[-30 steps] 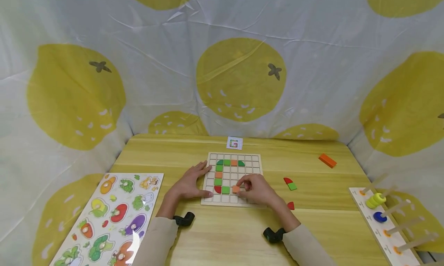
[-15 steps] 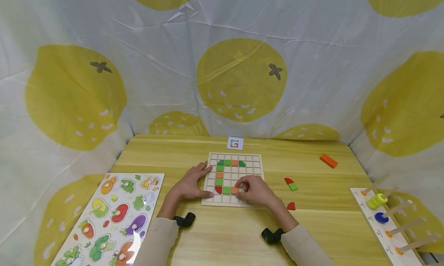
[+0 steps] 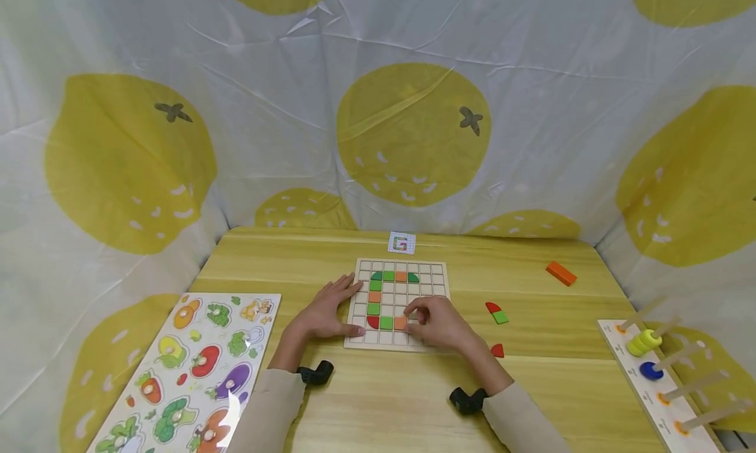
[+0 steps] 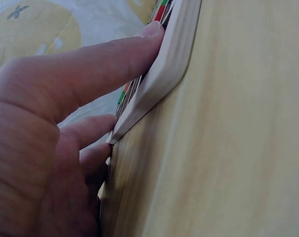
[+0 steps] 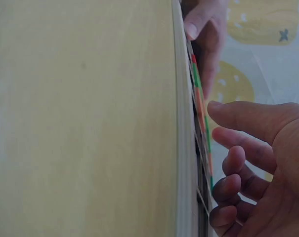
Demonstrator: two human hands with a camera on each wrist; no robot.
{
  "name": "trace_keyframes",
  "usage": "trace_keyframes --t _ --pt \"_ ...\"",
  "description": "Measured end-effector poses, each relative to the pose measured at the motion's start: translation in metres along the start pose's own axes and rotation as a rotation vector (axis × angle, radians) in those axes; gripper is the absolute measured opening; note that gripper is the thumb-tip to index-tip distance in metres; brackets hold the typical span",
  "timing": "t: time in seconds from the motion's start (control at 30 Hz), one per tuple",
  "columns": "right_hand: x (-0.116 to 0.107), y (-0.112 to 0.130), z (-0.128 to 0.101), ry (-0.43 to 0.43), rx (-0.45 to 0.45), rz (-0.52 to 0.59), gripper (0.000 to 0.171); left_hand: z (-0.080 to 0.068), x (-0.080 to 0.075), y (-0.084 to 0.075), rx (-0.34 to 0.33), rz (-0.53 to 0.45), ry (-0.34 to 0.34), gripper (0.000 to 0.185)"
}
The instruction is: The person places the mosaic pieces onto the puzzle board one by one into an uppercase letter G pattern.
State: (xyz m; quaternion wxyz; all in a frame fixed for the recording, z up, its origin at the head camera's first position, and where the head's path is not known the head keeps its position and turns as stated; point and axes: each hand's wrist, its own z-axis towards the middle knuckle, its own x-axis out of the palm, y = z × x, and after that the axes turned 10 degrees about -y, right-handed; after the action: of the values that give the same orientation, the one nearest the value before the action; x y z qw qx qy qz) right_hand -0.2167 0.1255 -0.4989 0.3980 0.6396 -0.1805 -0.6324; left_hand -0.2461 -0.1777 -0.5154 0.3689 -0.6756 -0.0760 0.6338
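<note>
Seating of an orange square tile (image 3: 400, 322) in the lower row of a wooden grid board (image 3: 440, 283) that lay at mid-table. The right hand (image 3: 437, 323) rested on the board's near right part, fingertips on or just beside the tile; whether they pinched it or merely pressed it flat could not be told from the head view, and the right wrist view showed only loosely curled fingers (image 5: 238, 163) beside the board edge. The left hand (image 3: 323, 312) lay flat with fingers spread, fingertips touching the board's left rim (image 4: 159, 74), apparently steadying it. The orange tile sat just right of a green tile (image 3: 386, 322) and a red quarter-round (image 3: 371, 322), extending a coloured outline. The step in hand appeared to be placement of this tile, nearly complete. The next move would probably call for releasing it squarely in its cell, then reaching toward the loose pieces (image 3: 496, 314) to the right, with the pattern card (image 3: 401, 243) beyond the board as reference.
</note>
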Motion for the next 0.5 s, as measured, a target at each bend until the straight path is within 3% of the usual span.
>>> trace_keyframes --t 0.5 --pt "-0.054 -0.026 -0.015 -0.141 0.043 0.031 0.027 0.000 0.000 -0.001 -0.004 0.006 0.013 0.108"
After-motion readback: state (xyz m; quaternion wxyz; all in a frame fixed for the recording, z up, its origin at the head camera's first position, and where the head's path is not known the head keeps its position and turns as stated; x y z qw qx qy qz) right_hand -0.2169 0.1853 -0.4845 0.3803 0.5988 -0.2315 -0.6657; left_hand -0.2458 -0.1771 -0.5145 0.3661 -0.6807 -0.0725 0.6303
